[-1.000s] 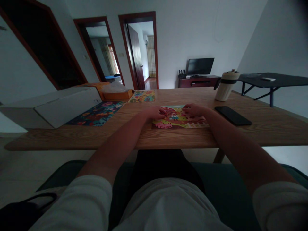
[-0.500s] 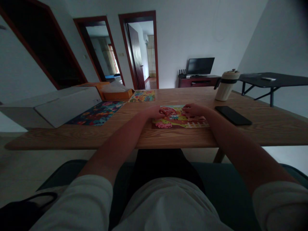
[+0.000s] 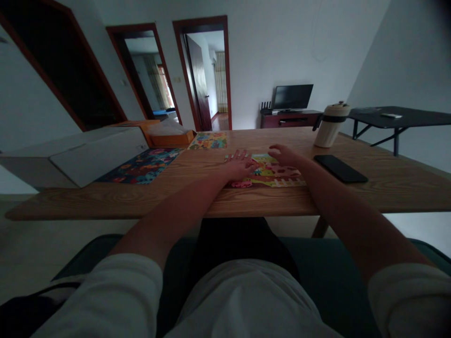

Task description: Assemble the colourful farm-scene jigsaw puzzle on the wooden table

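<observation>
A colourful picture sheet (image 3: 282, 182), printed with a white fence and farm-like figures, lies flat on the wooden table (image 3: 169, 202) in front of me. Whether it is a jigsaw puzzle or a plain card I cannot make out. My left hand (image 3: 240, 166) rests palm down over the left part of the sheet, fingers spread, covering some of the picture. Above the sheet's upper right part, my right hand (image 3: 283, 155) is slightly raised with its fingers apart and nothing visible in it.
A dark blue patterned sheet (image 3: 144, 168) and a yellow one (image 3: 207, 140) lie to the left, by a white box (image 3: 98, 155) and an orange box (image 3: 172, 139). On the right are a black phone (image 3: 340, 169) and a cream tumbler (image 3: 330, 129).
My left hand has gone from bent fingers at the sheet's left part to lying flat and spread there. My right hand has lifted slightly and its fingers have opened.
</observation>
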### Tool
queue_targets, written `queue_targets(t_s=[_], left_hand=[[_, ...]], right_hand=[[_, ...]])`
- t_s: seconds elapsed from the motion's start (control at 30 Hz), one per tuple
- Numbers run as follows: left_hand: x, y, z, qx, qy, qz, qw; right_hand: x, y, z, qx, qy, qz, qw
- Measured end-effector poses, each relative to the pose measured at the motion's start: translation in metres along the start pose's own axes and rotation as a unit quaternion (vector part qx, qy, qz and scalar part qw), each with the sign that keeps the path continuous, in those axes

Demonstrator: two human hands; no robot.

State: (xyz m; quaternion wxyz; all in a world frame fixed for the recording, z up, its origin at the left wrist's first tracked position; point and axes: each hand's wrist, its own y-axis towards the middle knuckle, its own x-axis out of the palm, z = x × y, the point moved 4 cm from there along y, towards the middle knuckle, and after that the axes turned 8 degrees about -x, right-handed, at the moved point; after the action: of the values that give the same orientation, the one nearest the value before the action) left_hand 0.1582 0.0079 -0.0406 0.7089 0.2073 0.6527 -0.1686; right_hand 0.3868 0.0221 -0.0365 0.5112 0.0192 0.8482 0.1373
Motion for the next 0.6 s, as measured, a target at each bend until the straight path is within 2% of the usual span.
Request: queue_targets(t_s=[0.1, 0.2, 0.3, 0.37, 0.5, 0.6], left_hand=[[0.014, 0.002, 0.009, 0.022, 0.014, -0.065, 0.998], [0.015, 0.003, 0.010, 0.017, 0.013, -0.067, 0.998], [0.011, 0.004, 0.006, -0.012, 0.009, -0.064, 0.998], [0.007, 0.004, -0.002, -0.057, 0.015, -0.051, 0.997], [-0.007, 0.004, -0.029, -0.171, 0.036, -0.041, 0.984], [-0.019, 0.003, -0.048, -0.224, 0.042, -0.031, 0.973]], right_hand=[[-0.013, 0.002, 0.002, -0.026, -0.021, 0.112, 0.993], [-0.017, 0.002, 0.004, -0.029, -0.037, 0.134, 0.990], [-0.013, 0.002, 0.001, -0.033, -0.047, 0.104, 0.993], [-0.007, 0.003, -0.004, -0.045, -0.046, 0.059, 0.996], [0.013, -0.002, -0.028, -0.132, -0.026, -0.048, 0.990], [0.030, -0.011, -0.050, -0.181, -0.038, -0.083, 0.979]])
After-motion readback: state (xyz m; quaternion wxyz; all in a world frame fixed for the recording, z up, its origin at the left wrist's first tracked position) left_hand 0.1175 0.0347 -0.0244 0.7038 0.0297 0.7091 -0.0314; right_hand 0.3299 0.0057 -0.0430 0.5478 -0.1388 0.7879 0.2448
